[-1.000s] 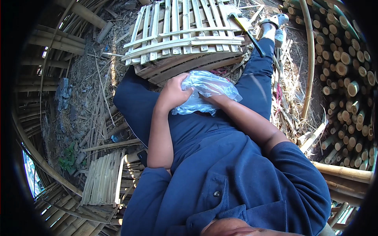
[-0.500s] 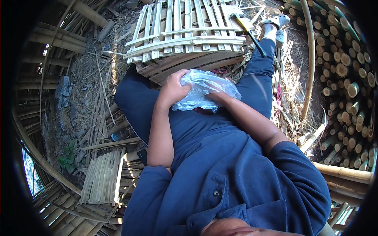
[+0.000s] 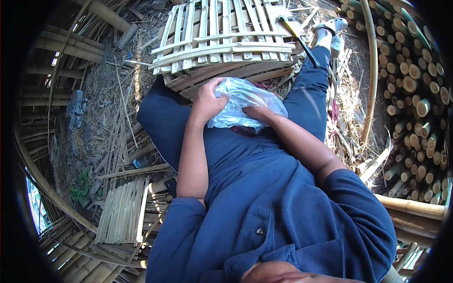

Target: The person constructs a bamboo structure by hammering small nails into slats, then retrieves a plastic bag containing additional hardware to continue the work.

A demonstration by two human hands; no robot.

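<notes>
A clear plastic bag [image 3: 231, 115] rests over my lap. My left hand [image 3: 210, 100] grips the bag's upper left side, thumb and fingers closed on the film. Into the bag's opening reaches my right hand [image 3: 258, 112]; its fingers are hidden in the plastic, so what they touch does not show. A small dark red patch shows at the bag's lower edge, too unclear to name. Beyond the bag, a panel of split bamboo slats [image 3: 214, 47] lies on a wooden crate-like stand [image 3: 226, 78]. A hammer [image 3: 299, 42] leans at the panel's right end.
Cut bamboo poles [image 3: 413, 85] are stacked at the right behind an upright pole [image 3: 370, 70]. A bundle of bamboo strips [image 3: 120, 214] lies at the lower left. Straw and scraps [image 3: 108, 108] cover the ground, and a bamboo wall [image 3: 66, 70] curves along the left.
My left hand has shifted up slightly, lifting the bag's edge. My right hand has drawn back a little toward the left and up, and the plastic has changed shape.
</notes>
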